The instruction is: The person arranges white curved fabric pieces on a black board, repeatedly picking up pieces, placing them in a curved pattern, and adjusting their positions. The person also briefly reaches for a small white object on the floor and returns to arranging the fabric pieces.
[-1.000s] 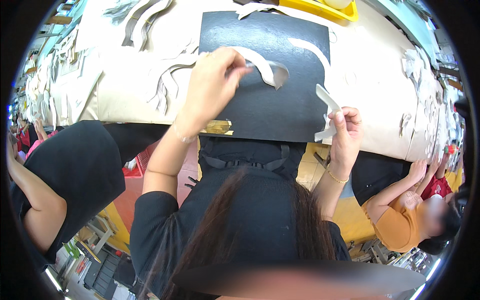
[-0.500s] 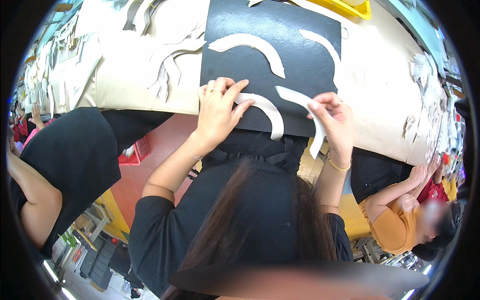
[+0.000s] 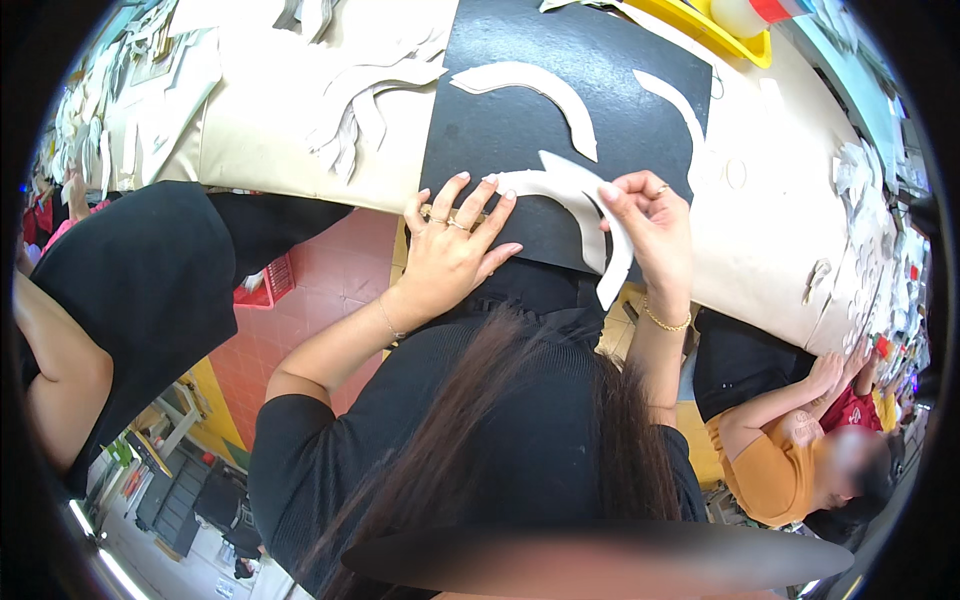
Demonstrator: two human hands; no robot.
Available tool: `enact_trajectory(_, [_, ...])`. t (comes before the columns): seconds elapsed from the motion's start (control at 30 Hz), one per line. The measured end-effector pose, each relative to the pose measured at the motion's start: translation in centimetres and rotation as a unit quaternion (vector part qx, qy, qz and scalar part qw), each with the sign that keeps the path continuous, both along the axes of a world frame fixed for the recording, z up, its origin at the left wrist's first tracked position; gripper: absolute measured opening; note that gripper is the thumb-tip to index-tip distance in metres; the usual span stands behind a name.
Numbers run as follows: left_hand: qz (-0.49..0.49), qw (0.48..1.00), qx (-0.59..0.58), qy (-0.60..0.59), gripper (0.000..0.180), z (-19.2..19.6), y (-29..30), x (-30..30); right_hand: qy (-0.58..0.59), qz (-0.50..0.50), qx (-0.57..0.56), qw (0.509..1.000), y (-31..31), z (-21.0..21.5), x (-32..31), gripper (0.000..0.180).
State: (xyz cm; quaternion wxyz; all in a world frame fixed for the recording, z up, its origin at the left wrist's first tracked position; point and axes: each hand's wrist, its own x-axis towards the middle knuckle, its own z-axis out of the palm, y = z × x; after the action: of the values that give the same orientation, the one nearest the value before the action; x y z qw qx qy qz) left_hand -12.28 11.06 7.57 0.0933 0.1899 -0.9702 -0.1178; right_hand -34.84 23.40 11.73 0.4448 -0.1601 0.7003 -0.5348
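A curved white strip (image 3: 560,190) lies on a black mat (image 3: 480,125) close to the mat's front edge. My left hand (image 3: 450,235) rests flat beside its left end, fingers spread, fingertips touching or very near the strip. Between thumb and fingers my right hand (image 3: 650,215) pinches a second curved white strip (image 3: 617,250), tilted over the right end of the first and partly covering it. Farther back on the mat lie another curved strip (image 3: 530,78) and a narrow curved strip (image 3: 675,98) near the right edge.
Left of the mat, a heap of curved strips (image 3: 350,105) lies on the cream table cover (image 3: 260,130). A yellow tray (image 3: 735,42) stands at the back right. Small pale pieces (image 3: 865,250) lie at the far right, where a co-worker in an orange shirt (image 3: 765,460) sits. Another person (image 3: 140,300) is at the left.
My right hand has brought its strip leftward over the right end of the lying strip. My left hand's fingers have spread out, and its thumb has come off the lying strip.
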Motion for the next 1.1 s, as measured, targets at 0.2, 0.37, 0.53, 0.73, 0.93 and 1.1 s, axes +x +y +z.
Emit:
enact_trajectory(0.2, [0.038,0.999,0.034,-0.008,0.061,-0.1,1.2,-1.3,0.011,0.008,0.013,1.000,0.2,0.4,-1.0,0.019])
enact_trajectory(0.37, [0.010,1.000,0.010,0.004,0.055,-0.1,0.3,0.0,0.071,0.127,0.052,0.988,-2.0,-0.6,-1.7,0.026])
enact_trajectory(0.53, [-0.008,1.000,0.011,0.025,0.054,-0.1,-0.5,0.4,0.146,0.219,0.066,0.962,-4.5,-1.2,-2.5,0.027])
enact_trajectory(0.73, [0.039,0.999,0.030,0.008,0.056,-0.3,0.6,-0.7,0.105,0.195,0.073,0.972,-4.9,-0.2,-3.4,0.025])
enact_trajectory(0.93, [-0.015,1.000,0.008,0.020,0.057,-0.6,-0.3,0.5,0.106,0.231,0.089,0.963,-4.6,-0.9,-2.7,0.026])
enact_trajectory(1.1, [0.016,0.994,0.075,0.075,0.056,-0.8,-0.3,1.2,0.090,0.217,0.099,0.967,-4.9,-1.4,-1.5,0.026])
